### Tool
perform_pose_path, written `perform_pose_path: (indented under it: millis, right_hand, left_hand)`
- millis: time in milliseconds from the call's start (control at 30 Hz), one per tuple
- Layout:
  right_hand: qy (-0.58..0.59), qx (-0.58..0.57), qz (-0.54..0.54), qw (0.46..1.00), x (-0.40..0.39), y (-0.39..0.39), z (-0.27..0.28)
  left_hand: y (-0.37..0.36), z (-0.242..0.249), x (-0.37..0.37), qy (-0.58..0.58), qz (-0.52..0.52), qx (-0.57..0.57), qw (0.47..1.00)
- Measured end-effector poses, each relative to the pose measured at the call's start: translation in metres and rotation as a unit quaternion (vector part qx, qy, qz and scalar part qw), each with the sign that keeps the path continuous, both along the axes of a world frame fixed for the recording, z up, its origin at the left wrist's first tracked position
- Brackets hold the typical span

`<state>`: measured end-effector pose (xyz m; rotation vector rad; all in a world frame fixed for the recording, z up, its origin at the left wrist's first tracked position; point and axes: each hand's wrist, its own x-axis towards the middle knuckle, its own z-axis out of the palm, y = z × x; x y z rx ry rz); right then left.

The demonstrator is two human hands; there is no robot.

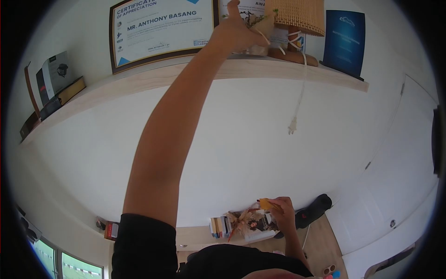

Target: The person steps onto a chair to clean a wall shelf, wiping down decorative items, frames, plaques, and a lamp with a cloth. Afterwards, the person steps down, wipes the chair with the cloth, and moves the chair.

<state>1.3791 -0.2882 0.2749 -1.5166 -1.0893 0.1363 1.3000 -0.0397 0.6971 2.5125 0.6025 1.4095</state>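
My left hand (238,33) is stretched up to the wall shelf (260,69). Its thumb and fingers are around a small decorative plant (266,27) with green bits and a pale base, partly hidden by the hand. Just right of it stands a table lamp (297,21) with a woven shade and a wooden base. Low down, my right hand (284,215) pinches a folded yellow-orange cloth (266,203), in front of a dried-flower arrangement (244,221).
A framed certificate (162,30) leans at the shelf's back, with a blue plaque (344,42) at its right end. The lamp's plug (292,126) dangles below the shelf. Books (219,227) stand on a low cabinet, near a black boot-like object (313,211). A white door (395,162) is at right.
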Motion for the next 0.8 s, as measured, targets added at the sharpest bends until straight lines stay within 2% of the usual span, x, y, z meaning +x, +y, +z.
perform_pose_path:
  millis: [67, 100, 267, 333, 400, 467, 500, 533, 567, 600, 633, 667, 733, 767, 800]
  right_hand:
    - [0.027, 0.013, 0.004, 1.0, 0.006, -0.005, -0.004]
    - [0.034, 0.003, -0.006, 0.999, 0.006, -0.008, -0.001]
    - [0.033, -0.016, -0.02, 0.999, 0.009, -0.009, 0.003]
    - [0.029, -0.016, -0.008, 0.999, 0.007, -0.004, 0.001]
    - [0.019, -0.033, -0.01, 0.999, 0.006, 0.0, 0.002]
    - [0.014, -0.029, -0.005, 0.999, 0.007, 0.003, 0.0]
    - [0.011, -0.022, -0.009, 1.0, 0.006, 0.004, -0.001]
    - [0.012, -0.022, -0.009, 1.0, 0.008, 0.004, -0.002]
    - [0.012, -0.015, -0.008, 1.0, 0.01, 0.004, -0.004]
    - [0.011, -0.006, -0.007, 1.0, 0.012, 0.007, -0.003]
    - [0.013, -0.005, -0.008, 1.0, 0.012, 0.008, 0.001]
    - [0.025, 0.0, -0.012, 1.0, 0.011, 0.008, 0.006]
    - [0.039, 0.005, -0.017, 0.999, 0.012, 0.013, 0.009]
    - [0.041, 0.01, -0.02, 0.999, 0.013, 0.015, 0.009]
    - [0.044, 0.014, -0.021, 0.999, 0.014, 0.018, 0.008]
  left_hand:
    - [0.0, -0.001, 0.01, 0.002, -0.06, -0.01, 0.998]
    - [0.003, -0.001, 0.014, 0.004, -0.03, 0.033, 0.999]
    - [0.008, -0.004, 0.019, 0.0, 0.013, 0.04, 0.999]
    - [0.005, -0.005, 0.007, 0.017, 0.009, 0.08, 0.997]
    - [-0.001, 0.013, -0.021, 0.046, 0.026, 0.07, 0.996]
    - [-0.004, 0.037, -0.064, -0.033, 0.085, 0.044, 0.995]
    - [0.023, 0.051, -0.082, -0.084, 0.112, 0.083, 0.987]
    - [0.023, 0.066, -0.11, -0.065, 0.191, 0.025, 0.979]
    - [0.02, 0.07, -0.146, -0.04, 0.194, 0.043, 0.979]
    - [0.098, 0.082, -0.16, -0.09, 0.256, 0.15, 0.951]
    - [0.118, 0.084, -0.18, -0.146, 0.347, 0.142, 0.915]
    - [0.115, 0.078, -0.194, -0.149, 0.38, 0.126, 0.904]
    - [0.196, 0.079, -0.233, -0.184, 0.405, 0.065, 0.893]
    - [0.217, 0.077, -0.245, -0.207, 0.415, 0.013, 0.886]
    - [0.213, 0.075, -0.253, -0.206, 0.418, 0.013, 0.885]
